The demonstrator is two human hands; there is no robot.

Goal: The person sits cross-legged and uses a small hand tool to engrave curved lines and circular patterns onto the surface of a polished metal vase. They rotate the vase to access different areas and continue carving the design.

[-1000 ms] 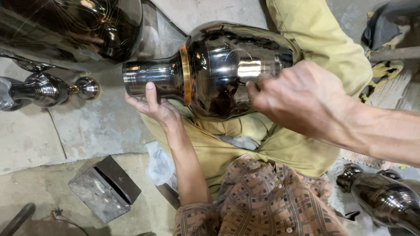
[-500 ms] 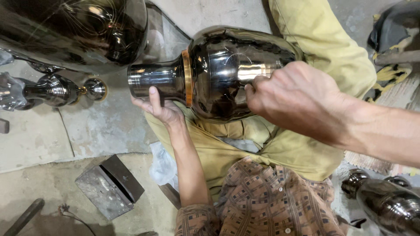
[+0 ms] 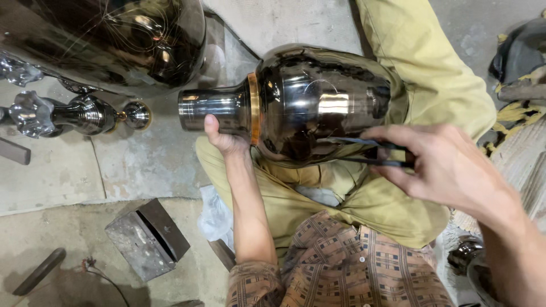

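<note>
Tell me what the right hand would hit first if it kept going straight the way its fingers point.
Most likely the dark polished metal vase: the right hand points left, and the thin dark tool it pinches already reaches the vase's belly. Depth is unclear, so contact is uncertain.

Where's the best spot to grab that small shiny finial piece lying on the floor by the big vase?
Probably at its narrow waist, coming straight down from above. The finial lies on its side on the concrete floor, clear of the left hand, with a lobed end and a ball end flaring either side, so fingers should seat there without slipping.
</note>
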